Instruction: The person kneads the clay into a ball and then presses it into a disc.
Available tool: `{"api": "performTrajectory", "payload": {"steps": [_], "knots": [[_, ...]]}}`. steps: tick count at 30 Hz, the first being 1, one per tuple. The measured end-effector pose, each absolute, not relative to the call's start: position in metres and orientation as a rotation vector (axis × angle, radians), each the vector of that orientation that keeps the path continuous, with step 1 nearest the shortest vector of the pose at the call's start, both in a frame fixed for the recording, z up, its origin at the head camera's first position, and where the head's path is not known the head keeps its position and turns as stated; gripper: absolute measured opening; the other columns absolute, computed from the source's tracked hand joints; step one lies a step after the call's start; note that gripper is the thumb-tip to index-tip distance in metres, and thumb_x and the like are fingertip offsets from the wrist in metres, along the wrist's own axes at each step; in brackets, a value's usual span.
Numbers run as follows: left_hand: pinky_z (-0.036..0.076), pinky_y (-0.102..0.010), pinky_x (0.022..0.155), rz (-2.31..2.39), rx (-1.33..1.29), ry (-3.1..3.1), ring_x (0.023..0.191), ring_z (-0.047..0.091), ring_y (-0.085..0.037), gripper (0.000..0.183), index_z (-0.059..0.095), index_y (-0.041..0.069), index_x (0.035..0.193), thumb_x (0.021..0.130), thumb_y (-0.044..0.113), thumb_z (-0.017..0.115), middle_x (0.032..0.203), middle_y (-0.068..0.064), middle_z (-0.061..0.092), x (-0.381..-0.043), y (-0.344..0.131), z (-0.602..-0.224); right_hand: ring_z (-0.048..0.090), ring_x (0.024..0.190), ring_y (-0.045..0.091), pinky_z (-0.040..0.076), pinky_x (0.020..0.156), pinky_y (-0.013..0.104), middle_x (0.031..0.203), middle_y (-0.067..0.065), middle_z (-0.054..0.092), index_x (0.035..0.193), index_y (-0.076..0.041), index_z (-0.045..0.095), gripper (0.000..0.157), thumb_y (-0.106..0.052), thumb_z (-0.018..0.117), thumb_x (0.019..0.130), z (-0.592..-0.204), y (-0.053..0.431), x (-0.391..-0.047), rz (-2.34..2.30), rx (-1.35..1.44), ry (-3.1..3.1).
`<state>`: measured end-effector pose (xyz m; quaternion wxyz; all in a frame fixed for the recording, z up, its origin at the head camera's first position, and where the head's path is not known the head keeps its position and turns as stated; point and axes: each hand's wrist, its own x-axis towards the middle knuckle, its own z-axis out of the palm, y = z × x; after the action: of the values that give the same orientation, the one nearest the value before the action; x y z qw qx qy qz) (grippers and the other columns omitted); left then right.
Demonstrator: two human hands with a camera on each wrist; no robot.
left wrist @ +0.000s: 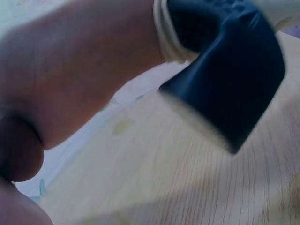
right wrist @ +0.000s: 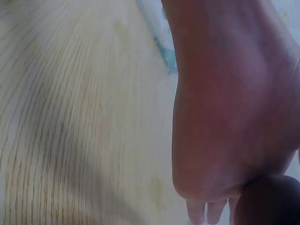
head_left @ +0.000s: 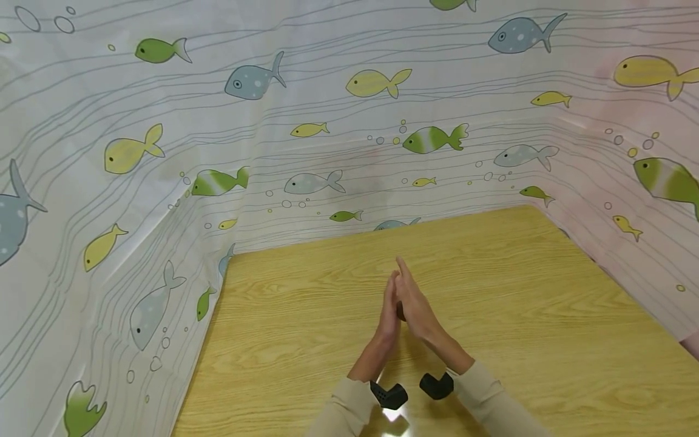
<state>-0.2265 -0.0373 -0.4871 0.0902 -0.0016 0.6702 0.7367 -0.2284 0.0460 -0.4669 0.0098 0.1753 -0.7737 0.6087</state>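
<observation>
Above the middle of the table, my left hand [head_left: 389, 311] and right hand [head_left: 418, 308] lean toward each other, palms facing, their straight fingers pointing away. A small dark, rounded object [head_left: 401, 311] is pressed between the palms, largely covered in the head view. Its smooth curved side [left wrist: 19, 150] shows at the left edge of the left wrist view, beside the left palm. Past the heel of the right hand [right wrist: 229, 117], the same object [right wrist: 272, 204] appears at the lower right of the right wrist view. I cannot tell its exact kind.
A wood-grain table [head_left: 289, 315] lies under the hands. White sheeting [head_left: 327, 152] printed with fish rises along its back and sides. Black wrist devices [head_left: 390, 396] sit at both beige sleeves [head_left: 494, 394].
</observation>
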Motion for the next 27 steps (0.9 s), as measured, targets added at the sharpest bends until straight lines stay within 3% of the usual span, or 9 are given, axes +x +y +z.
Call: {"api": "performTrajectory", "payload": {"steps": [2, 4, 6, 7, 10, 12, 13, 20, 27], "knots": [[0.025, -0.037, 0.099, 2.167, -0.010, 2.002, 0.072, 0.044, -0.009, 0.052, 0.015, 0.044, 0.139, 0.091, 0.061, 0.012, 0.073, 0.009, 0.046, -0.226, -0.036, -0.486, 0.017, 0.140, 0.026, 0.021, 0.108, 0.056, 0.154, -0.002, 0.005, 0.143, -0.037, -0.001, 0.047, -0.042, 0.015, 0.098, -0.464, 0.048, -0.230, 1.911, 0.503, -2.448], [0.025, -0.036, 0.098, 2.166, -0.008, 1.999, 0.065, 0.041, -0.010, 0.051, 0.015, 0.044, 0.139, 0.091, 0.061, 0.011, 0.065, 0.006, 0.039, -0.226, -0.035, -0.485, 0.024, 0.136, 0.026, 0.026, 0.105, 0.052, 0.154, 0.002, 0.007, 0.143, -0.035, 0.000, 0.048, -0.040, 0.016, 0.099, -0.459, 0.050, -0.229, 1.933, 0.463, -2.472], [0.022, -0.041, 0.104, 2.183, -0.004, 1.974, 0.084, 0.047, -0.009, 0.049, 0.015, 0.045, 0.139, 0.092, 0.059, 0.011, 0.091, 0.011, 0.054, -0.226, -0.034, -0.484, 0.039, 0.123, 0.026, 0.034, 0.097, 0.048, 0.152, 0.008, 0.015, 0.144, -0.031, 0.000, 0.048, -0.038, 0.017, 0.099, -0.455, 0.051, -0.229, 1.957, 0.432, -2.493], [0.018, -0.044, 0.108, 2.196, 0.005, 1.966, 0.099, 0.047, -0.008, 0.048, 0.015, 0.044, 0.139, 0.093, 0.058, 0.012, 0.112, 0.013, 0.053, -0.226, -0.033, -0.484, 0.038, 0.124, 0.026, 0.034, 0.098, 0.048, 0.152, 0.009, 0.015, 0.145, -0.029, 0.001, 0.049, -0.037, 0.017, 0.099, -0.453, 0.052, -0.229, 1.972, 0.424, -2.492], [0.004, -0.049, 0.114, 2.228, 0.048, 1.937, 0.136, 0.017, -0.008, 0.048, 0.012, 0.042, 0.140, 0.094, 0.055, 0.012, 0.148, 0.022, 0.010, -0.227, -0.030, -0.483, 0.034, 0.129, 0.026, 0.030, 0.103, 0.051, 0.152, 0.010, 0.014, 0.146, -0.025, 0.001, 0.050, -0.036, 0.017, 0.100, -0.455, 0.054, -0.232, 2.016, 0.406, -2.480], [0.002, -0.049, 0.115, 2.236, 0.072, 1.929, 0.141, 0.008, -0.010, 0.048, 0.012, 0.042, 0.140, 0.094, 0.055, 0.013, 0.150, 0.019, 0.008, -0.228, -0.029, -0.482, 0.027, 0.136, 0.025, 0.025, 0.108, 0.052, 0.153, 0.007, 0.012, 0.145, -0.027, 0.001, 0.050, -0.039, 0.016, 0.099, -0.462, 0.056, -0.236, 2.018, 0.409, -2.474], [0.002, -0.049, 0.115, 2.235, 0.081, 1.929, 0.142, 0.003, -0.009, 0.049, 0.012, 0.042, 0.140, 0.094, 0.056, 0.013, 0.150, 0.020, 0.007, -0.228, -0.028, -0.482, 0.010, 0.141, 0.021, 0.014, 0.112, 0.053, 0.154, 0.001, 0.005, 0.145, -0.029, 0.001, 0.050, -0.041, 0.015, 0.099, -0.467, 0.057, -0.239, 2.025, 0.408, -2.463], [0.002, -0.045, 0.116, 2.239, 0.071, 1.945, 0.142, 0.003, -0.008, 0.046, 0.017, 0.045, 0.137, 0.093, 0.057, 0.015, 0.149, 0.022, 0.010, -0.227, -0.025, -0.479, 0.009, 0.141, 0.019, 0.014, 0.113, 0.051, 0.153, -0.005, 0.007, 0.143, -0.035, 0.005, 0.051, -0.051, 0.014, 0.096, -0.488, 0.060, -0.247, 2.007, 0.373, -2.470], [0.003, -0.044, 0.117, 2.319, 0.051, 1.916, 0.143, 0.003, -0.009, 0.043, 0.024, 0.046, 0.135, 0.093, 0.056, 0.017, 0.149, 0.022, 0.013, -0.227, -0.026, -0.474, 0.003, 0.143, 0.024, 0.007, 0.115, 0.049, 0.154, 0.007, 0.003, 0.146, -0.015, 0.002, 0.051, -0.035, 0.014, 0.100, -0.461, 0.060, -0.229, 2.018, 0.394, -2.509]]}}
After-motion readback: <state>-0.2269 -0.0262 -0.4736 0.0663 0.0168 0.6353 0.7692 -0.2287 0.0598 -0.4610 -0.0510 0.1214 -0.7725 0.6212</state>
